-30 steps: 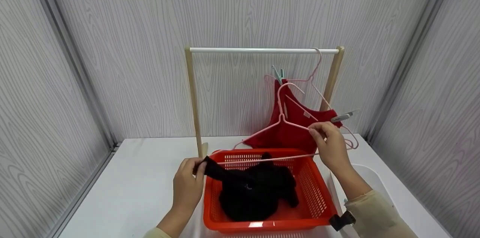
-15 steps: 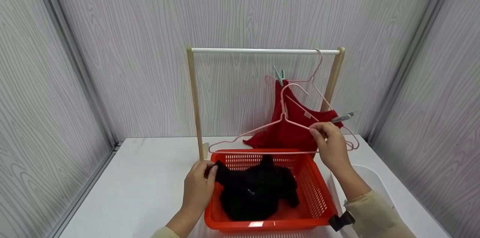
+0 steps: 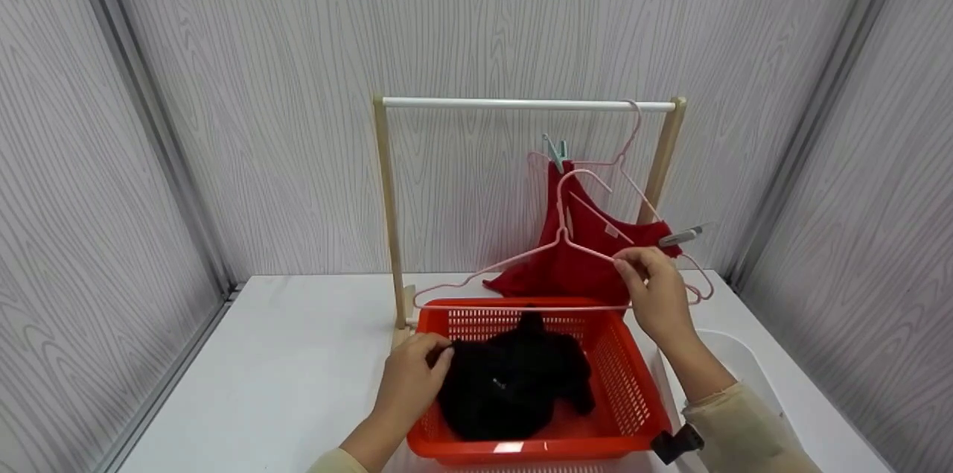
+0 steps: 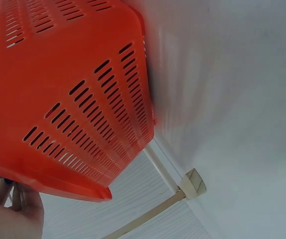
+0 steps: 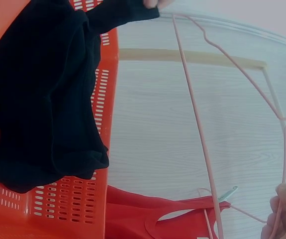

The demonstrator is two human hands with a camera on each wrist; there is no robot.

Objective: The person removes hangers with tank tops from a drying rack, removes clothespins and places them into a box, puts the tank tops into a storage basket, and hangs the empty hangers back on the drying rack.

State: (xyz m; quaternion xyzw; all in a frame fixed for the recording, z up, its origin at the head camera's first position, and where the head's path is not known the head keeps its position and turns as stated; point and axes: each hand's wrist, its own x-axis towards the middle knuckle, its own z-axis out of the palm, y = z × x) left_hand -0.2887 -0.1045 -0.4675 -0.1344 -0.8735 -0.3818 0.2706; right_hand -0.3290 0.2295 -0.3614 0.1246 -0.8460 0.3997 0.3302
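A black garment lies bunched in the red plastic basket. My left hand pinches one end of it above the basket's left rim. In the right wrist view that end stretches as a narrow strip of the black cloth up to the left fingertips. My right hand pinches the right shoulder of a pink hanger, held with its hook up over the basket's back. The hanger's left end stands apart from the black cloth. Only part of the left hand shows in the left wrist view, beside the basket rim.
Behind stands a wooden rack with a white rail. A red garment hangs there from another pink hanger, with a green clothespin and a grey one. A white tub sits right of the basket on the white table.
My left hand has moved right and down with the black cloth's end. The hanger's left end has come up away from it, leaving the bottom bar nearly level. My right hand hardly moved.
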